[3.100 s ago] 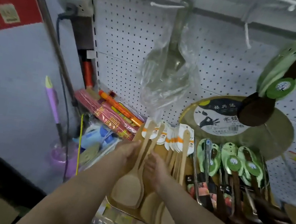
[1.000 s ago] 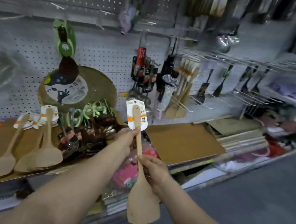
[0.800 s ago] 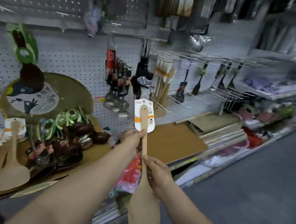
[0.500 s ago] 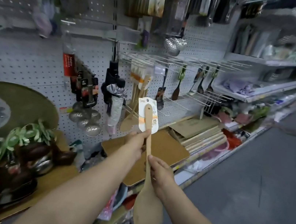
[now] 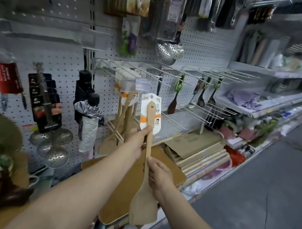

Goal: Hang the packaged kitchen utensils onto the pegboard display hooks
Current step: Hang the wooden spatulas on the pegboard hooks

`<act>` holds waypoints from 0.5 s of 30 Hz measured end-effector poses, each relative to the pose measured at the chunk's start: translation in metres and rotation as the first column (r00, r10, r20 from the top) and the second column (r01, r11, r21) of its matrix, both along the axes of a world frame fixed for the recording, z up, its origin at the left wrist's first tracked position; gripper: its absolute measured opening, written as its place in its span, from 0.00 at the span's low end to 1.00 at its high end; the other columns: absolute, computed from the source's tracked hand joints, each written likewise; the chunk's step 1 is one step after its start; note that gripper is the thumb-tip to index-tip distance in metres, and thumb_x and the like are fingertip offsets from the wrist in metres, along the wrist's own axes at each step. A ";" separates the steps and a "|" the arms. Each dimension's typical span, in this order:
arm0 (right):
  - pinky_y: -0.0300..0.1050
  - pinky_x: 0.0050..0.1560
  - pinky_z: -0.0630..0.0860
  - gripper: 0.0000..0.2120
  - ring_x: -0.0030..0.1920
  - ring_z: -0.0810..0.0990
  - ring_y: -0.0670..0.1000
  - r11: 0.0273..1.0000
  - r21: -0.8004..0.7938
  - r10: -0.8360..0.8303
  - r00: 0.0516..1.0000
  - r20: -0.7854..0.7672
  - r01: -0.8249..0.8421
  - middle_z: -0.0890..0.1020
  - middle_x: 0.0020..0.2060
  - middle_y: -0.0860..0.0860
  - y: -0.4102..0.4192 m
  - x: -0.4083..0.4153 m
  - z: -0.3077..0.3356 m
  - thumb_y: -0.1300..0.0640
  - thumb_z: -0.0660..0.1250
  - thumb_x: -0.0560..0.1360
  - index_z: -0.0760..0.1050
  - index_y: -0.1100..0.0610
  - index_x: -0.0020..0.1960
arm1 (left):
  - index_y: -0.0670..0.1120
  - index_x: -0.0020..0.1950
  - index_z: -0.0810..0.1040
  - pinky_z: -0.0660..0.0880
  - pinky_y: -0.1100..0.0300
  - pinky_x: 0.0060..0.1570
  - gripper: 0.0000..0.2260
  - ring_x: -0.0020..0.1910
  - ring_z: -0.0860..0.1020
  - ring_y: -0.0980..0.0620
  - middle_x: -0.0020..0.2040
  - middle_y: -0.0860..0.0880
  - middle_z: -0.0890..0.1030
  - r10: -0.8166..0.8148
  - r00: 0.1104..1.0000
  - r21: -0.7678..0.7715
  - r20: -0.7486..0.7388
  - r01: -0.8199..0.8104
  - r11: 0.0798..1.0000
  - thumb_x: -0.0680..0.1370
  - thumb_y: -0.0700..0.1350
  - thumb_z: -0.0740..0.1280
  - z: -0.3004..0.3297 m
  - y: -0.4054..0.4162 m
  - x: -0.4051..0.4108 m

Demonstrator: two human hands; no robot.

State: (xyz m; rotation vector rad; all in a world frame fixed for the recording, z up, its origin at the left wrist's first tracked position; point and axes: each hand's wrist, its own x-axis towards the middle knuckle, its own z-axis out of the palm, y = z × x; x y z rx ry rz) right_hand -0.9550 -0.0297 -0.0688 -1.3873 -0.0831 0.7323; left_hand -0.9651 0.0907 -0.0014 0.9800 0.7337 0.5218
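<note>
I hold one wooden spatula [image 5: 142,197] upright, blade down, with a white and orange card [image 5: 151,114] at its top end. My left hand [image 5: 138,138] pinches the handle just under the card. My right hand [image 5: 158,174] grips the handle lower down, above the blade. The card is level with the white wire hooks [image 5: 152,71] on the pegboard [image 5: 195,48]. Right behind it several similar wooden spatulas [image 5: 123,122] hang from one hook.
Dark spatulas and spoons [image 5: 201,98] hang on hooks to the right. Black umbrellas [image 5: 87,104] and metal skimmers [image 5: 51,144] hang to the left. Wooden boards [image 5: 195,150] lie on the shelf below. A grey aisle floor [image 5: 251,198] runs along the right.
I picked one spatula from the pile on the left and carried it right along the shelf. It is now higher and closer to the hooks with hanging wooden spatulas.
</note>
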 end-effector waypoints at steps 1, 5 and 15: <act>0.41 0.34 0.70 0.06 0.32 0.76 0.49 1.000 0.004 0.004 1.000 -0.003 -0.004 0.82 0.35 0.52 0.002 0.007 -0.001 0.53 0.73 0.76 0.84 0.55 0.49 | 0.46 0.49 0.76 0.73 0.58 0.39 0.08 0.38 0.78 0.51 0.42 0.47 0.82 0.016 1.000 0.004 0.007 -0.016 1.000 0.77 0.46 0.73 0.001 0.001 0.005; 0.41 0.35 0.70 0.07 0.35 0.77 0.51 0.998 0.033 0.053 0.999 0.010 -0.053 0.84 0.36 0.53 0.013 0.036 0.005 0.53 0.74 0.75 0.84 0.55 0.50 | 0.42 0.61 0.77 0.75 0.57 0.40 0.17 0.41 0.79 0.50 0.45 0.48 0.82 0.063 0.997 0.024 0.042 -0.064 0.998 0.76 0.47 0.74 0.007 0.008 0.024; 0.39 0.31 0.71 0.05 0.34 0.79 0.49 0.953 0.048 0.297 0.955 0.018 -0.298 0.85 0.36 0.50 0.026 0.086 0.016 0.53 0.73 0.76 0.84 0.54 0.50 | 0.41 0.60 0.79 0.75 0.54 0.44 0.16 0.38 0.77 0.49 0.39 0.48 0.82 0.248 0.968 0.057 0.041 -0.250 0.966 0.75 0.48 0.74 0.017 0.013 0.048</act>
